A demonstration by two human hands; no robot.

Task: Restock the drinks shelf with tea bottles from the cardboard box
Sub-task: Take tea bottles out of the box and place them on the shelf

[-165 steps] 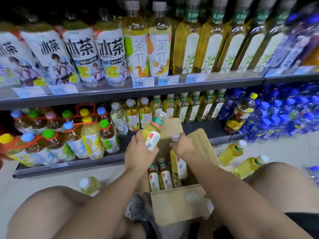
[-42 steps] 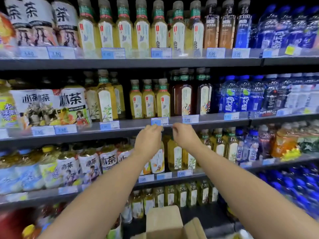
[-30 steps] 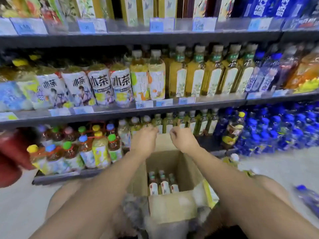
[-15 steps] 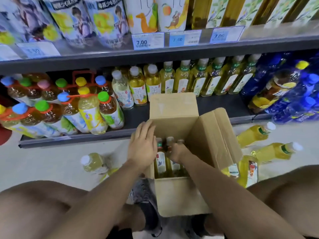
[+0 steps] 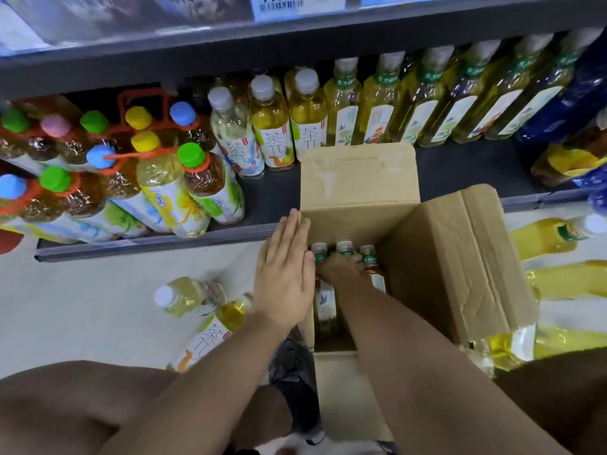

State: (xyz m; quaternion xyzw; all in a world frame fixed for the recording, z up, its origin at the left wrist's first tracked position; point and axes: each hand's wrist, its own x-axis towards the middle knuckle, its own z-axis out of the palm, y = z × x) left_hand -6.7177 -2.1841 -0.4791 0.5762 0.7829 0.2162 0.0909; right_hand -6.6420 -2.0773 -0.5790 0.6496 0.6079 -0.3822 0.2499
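An open cardboard box (image 5: 453, 264) stands on the floor between my knees, in front of the bottom shelf (image 5: 269, 205). Three tea bottles (image 5: 345, 248) with green and red neck bands stand upright inside it, against its far left corner. My left hand (image 5: 285, 270) lies flat with straight fingers against the box's left wall. My right hand (image 5: 341, 267) is down inside the box, fingers curled around the necks of the bottles; which one it grips is hidden.
The bottom shelf holds a row of yellow tea bottles (image 5: 423, 103) at the back and strapped multipacks (image 5: 138, 178) on the left. Loose bottles lie on the floor left of the box (image 5: 193, 297) and right of it (image 5: 555, 238).
The view has tilted further down and closer to the box. My right hand has sunk deeper among the bottles, and my left hand stays flat on the box's left wall.
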